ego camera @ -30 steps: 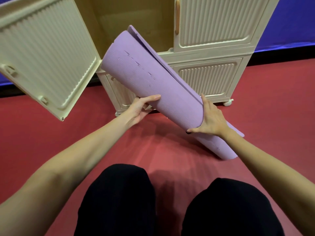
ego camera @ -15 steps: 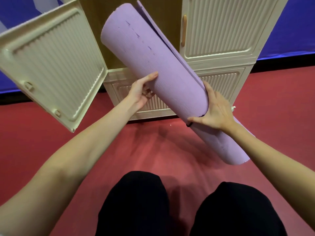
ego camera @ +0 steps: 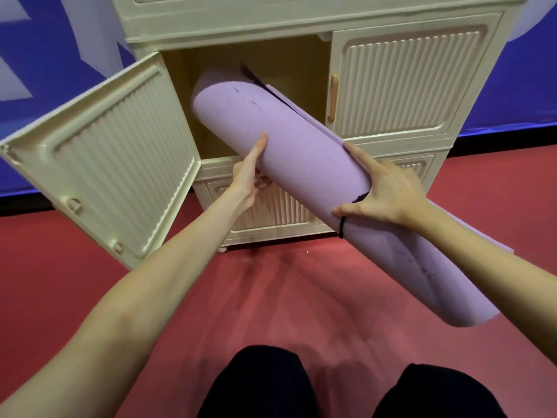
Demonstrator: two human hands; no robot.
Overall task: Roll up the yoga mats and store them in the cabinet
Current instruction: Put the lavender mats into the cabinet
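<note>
A rolled purple yoga mat (ego camera: 301, 164) slants from lower right up to the left, its far end inside the open compartment of the cream cabinet (ego camera: 271, 22). A thin black band rings the roll near my right hand. My left hand (ego camera: 248, 176) cups the roll from below on its left side, thumb up against it. My right hand (ego camera: 385, 188) presses on top of the roll, fingers spread. The mat's loose outer edge sticks out along the upper right side. The near end of the roll hangs over the floor at the right.
The cabinet's left door (ego camera: 111, 158) stands swung open to the left. Its right door (ego camera: 404, 82) with a wooden handle is closed, and a lower drawer front sits beneath. Red floor (ego camera: 286, 297) spreads in front, with my dark-trousered knees at the bottom edge.
The mat has gone forward and its far end now sits inside the open compartment. Both hands kept their hold on it.
</note>
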